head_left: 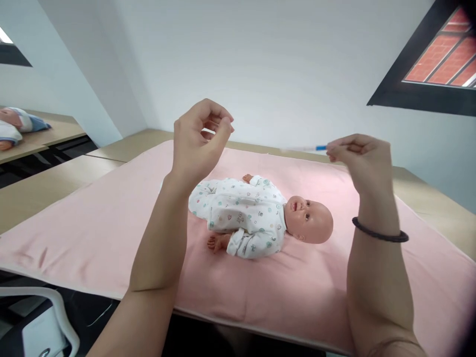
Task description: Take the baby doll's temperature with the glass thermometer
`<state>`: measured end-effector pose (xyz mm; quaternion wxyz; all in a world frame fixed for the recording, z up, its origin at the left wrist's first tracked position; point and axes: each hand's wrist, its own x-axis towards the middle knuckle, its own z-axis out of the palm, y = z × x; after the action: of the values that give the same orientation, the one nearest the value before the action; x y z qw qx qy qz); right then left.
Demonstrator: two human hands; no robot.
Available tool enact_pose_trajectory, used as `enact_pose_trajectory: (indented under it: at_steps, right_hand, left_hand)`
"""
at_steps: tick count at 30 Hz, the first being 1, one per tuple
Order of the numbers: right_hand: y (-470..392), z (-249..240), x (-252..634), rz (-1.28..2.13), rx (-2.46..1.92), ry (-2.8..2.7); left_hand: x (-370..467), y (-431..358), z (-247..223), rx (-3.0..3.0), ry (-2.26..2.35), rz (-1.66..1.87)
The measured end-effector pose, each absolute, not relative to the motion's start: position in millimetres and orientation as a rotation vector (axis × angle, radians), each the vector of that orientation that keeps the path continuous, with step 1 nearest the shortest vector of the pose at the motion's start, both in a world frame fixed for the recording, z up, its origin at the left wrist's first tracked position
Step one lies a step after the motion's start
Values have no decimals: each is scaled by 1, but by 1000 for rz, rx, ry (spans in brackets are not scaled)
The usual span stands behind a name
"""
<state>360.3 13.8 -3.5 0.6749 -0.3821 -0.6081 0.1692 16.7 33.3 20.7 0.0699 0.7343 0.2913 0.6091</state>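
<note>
My right hand [359, 153] pinches a thin, pale thermometer [320, 148] by its blue end, holding it level above the pink sheet. Its far tip points left and fades into a blur against the wall. My left hand [203, 139] is raised with curled fingers, thumb close to the fingertips, and nothing shows in it. Below and between both hands a baby doll [245, 208] lies on its back in a white patterned suit. The doll's bald head [312, 220] points right; my left forearm hides part of its legs.
A pink sheet [100, 213] covers much of the wooden table [55, 181]. Another doll [18, 124] lies on a table at far left. A white chair frame [61, 312] stands at lower left. Behind are a white wall and a dark-framed window [394, 84].
</note>
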Motion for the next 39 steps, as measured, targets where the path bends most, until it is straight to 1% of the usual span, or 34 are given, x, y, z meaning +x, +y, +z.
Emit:
enact_pose_trajectory:
  at_steps: [2,6,10,12,15,19,24,29,34,39]
  right_hand:
    - [15,-3,360,365,-940,-1333]
    - [19,-2,362,575,-705,-1285]
    - [17,-4,352,428,-899,-1343]
    - [16,-4,341,473,-884,-1296]
    - [11,-1,323,592,-753,-1217]
    - [1,3,300,607,-725,-1236]
    - [-15,4,275,567,-711,-1261]
    - [-27,4,259,419,-665,-1149]
    - [-31,7,258,359,-662,-1141]
    - [-31,9,263,308,-671,-1172]
  left_hand:
    - [17,33,21,2201,875,1824]
    - [16,34,21,2193,895,1796]
    - [18,35,19,2192,896,1814]
    - [19,35,19,2193,903,1815]
    - [22,32,19,2239,883,1730]
    - [32,27,19,2274,754,1581]
    - [45,24,14,2158,605,1724]
    - [56,22,9,1961,518,1886]
    - [71,19,1,1784,465,2048]
    - [77,20,-5,1736,434,2088]
